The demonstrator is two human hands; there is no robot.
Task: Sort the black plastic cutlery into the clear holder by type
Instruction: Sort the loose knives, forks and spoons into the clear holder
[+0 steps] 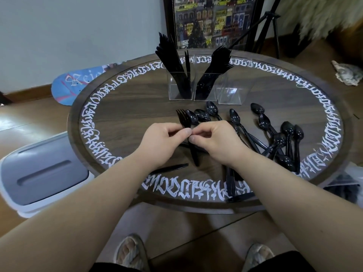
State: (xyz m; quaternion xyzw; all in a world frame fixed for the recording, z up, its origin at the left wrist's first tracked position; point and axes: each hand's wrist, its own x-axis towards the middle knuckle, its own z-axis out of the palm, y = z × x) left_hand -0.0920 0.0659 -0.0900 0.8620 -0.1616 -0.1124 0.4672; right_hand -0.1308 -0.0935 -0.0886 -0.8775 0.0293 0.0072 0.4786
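- Left hand (161, 141) and right hand (213, 142) meet mid-tabletop (121, 107); both grips narrow, pinching a black fork (183, 118) at its neck.
- Clear holder (204, 86) at far side: knives (172, 55) in left compartment, forks (218, 61) in middle one.
- Loose spoons (275, 132) lie right of the hands.

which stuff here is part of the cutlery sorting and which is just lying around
Part of the job:
- clear three-compartment plastic holder
- black plastic fork pinched by both hands
- loose black plastic spoons

Just lying about:
- grey-lidded white bin
- blue skateboard deck
- framed city picture
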